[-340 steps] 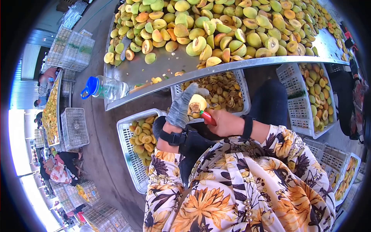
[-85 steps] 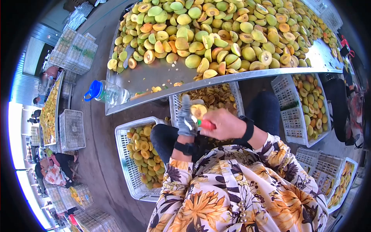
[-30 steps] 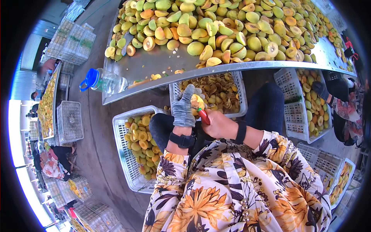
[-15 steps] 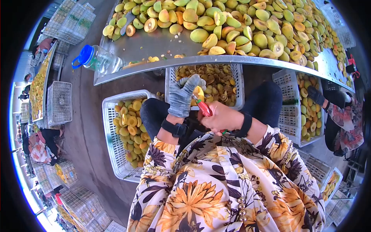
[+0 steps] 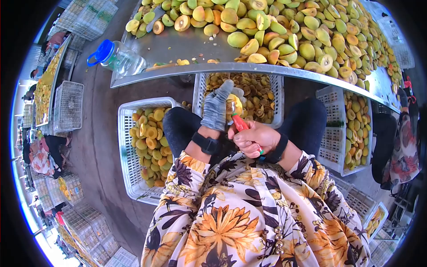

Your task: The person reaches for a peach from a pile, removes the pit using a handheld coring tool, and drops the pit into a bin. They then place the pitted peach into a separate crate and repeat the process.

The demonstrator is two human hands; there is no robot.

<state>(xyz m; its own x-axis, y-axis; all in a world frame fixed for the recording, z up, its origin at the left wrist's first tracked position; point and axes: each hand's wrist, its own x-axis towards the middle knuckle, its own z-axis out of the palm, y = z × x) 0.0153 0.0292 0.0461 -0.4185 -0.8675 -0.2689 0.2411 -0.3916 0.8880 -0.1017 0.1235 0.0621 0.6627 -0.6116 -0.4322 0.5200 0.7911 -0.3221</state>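
Observation:
My left hand, in a grey glove, is closed around a yellow fruit half, cut side facing me. My bare right hand grips the red handle of a small tool, whose tip meets the fruit's cut face. Both hands are above my lap, just in front of a white crate of fruit pieces. Halved green and yellow fruits are heaped on the metal table beyond.
Fruit-filled crates stand at my left and right. A blue-capped water bottle lies near the table's left corner. A co-worker sits at far right; other people are at far left.
My hands have shifted slightly right, and the fruit's cut face now shows more toward me, with the tool at it. The right co-worker's arm has moved up toward the table.

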